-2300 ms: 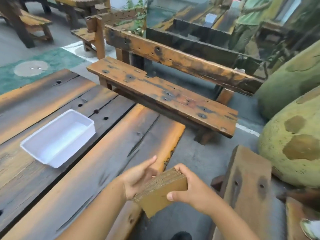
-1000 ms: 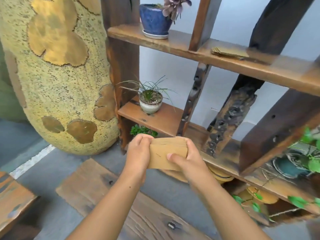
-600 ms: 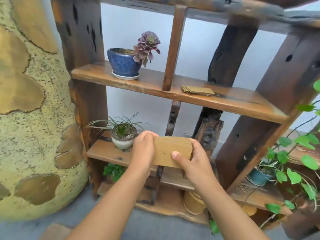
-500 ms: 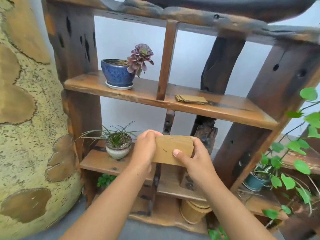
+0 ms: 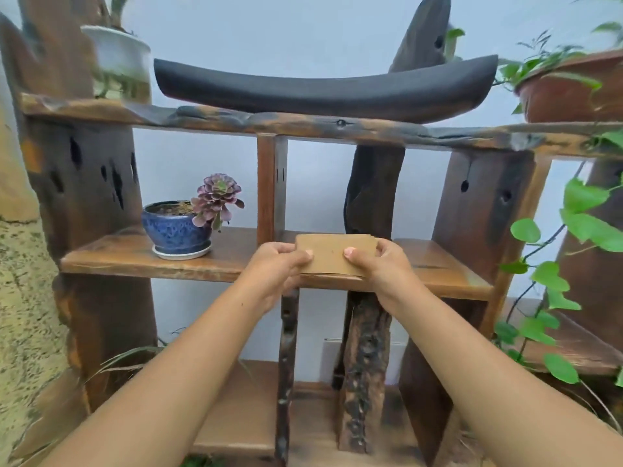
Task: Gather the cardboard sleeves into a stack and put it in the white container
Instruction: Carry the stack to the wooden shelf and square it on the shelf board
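Since the earlier frames, we had turned away from the table with the white container and walked up to the wooden shelf [image 5: 135, 257], and our hands had gone up until the stack of cardboard sleeves [image 5: 333, 252] sat in the middle of the frame, right at the middle board.

Our left hand [image 5: 278, 267] was closed on the left end of the stack, thumb on top. Our right hand [image 5: 379, 264] was closed on the right end the same way. The stack lay flat between them, just over the front edge of the board (we could not tell if it touched the wood).

A small pile of sleeves had been lying on this board before. Now our hands and the stack covered that spot, so we could not see the pile. We think we were adding it to our stack, but that is only a guess.

The blue pot [image 5: 177, 230] with the purple plant [image 5: 217, 198] stood left of center, well apart from our hands.

So the gathering looked nearly done. The white container was not in the frame at all. We still had to carry the stack back and put it inside.
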`<state>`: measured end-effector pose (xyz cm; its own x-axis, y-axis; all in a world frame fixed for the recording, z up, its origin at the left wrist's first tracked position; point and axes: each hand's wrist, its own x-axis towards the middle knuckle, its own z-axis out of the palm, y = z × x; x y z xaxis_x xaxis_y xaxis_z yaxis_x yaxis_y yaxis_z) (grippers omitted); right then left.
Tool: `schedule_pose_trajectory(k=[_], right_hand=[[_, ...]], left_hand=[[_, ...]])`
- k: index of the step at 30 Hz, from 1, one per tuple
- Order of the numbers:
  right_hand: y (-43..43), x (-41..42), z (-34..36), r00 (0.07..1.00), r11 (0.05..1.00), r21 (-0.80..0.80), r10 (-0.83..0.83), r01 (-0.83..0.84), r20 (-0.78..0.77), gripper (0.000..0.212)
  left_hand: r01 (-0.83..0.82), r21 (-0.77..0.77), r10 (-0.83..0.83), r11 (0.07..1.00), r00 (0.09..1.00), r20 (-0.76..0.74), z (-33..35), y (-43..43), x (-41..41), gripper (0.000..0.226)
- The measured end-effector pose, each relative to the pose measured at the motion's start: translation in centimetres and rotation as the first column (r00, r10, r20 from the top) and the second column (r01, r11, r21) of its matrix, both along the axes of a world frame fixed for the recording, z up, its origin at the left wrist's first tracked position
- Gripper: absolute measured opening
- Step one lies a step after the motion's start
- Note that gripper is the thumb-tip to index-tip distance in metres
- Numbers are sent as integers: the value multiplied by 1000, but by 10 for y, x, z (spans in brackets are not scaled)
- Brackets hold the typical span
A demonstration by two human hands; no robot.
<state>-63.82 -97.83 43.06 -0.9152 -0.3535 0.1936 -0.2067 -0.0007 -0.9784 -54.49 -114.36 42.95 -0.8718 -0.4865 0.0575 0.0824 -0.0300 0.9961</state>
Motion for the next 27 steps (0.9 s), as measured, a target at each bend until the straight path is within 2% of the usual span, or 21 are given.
schedule_pose_trajectory(k=[2, 5, 7, 13, 18, 23, 27], right_hand=[[0, -16, 12, 1000, 1000, 23, 4, -5, 29, 46], [-6, -44, 33, 993, 999, 23, 44, -47, 108, 29], [-14, -63, 42, 982, 999, 16, 44, -48, 183, 37], [-40, -114, 51, 974, 974, 227, -32, -20, 223, 56], [-51, -140, 47, 982, 914, 404, -48, -30, 181, 52], [-61, -150, 33, 968, 851, 518, -55, -82, 245, 36], [-64, -161, 23, 970, 778, 621, -68, -94, 232, 51]], left_hand=[[22, 4, -22, 1000, 999, 29, 13, -3, -17, 27], [13, 20, -14, 1000, 997, 72, 34, -8, -47, 34], [-5, 9, 4, 1000, 995, 101, 41, -13, -67, 42], [-49, -13, 51, 999, 978, 204, 38, -29, -120, 50], [-72, -53, 84, 996, 957, 279, 32, -36, -137, 46], [-77, -142, 128, 987, 907, 400, 18, -43, -147, 43], [-25, -237, 147, 971, 845, 514, 12, -47, -154, 51]])
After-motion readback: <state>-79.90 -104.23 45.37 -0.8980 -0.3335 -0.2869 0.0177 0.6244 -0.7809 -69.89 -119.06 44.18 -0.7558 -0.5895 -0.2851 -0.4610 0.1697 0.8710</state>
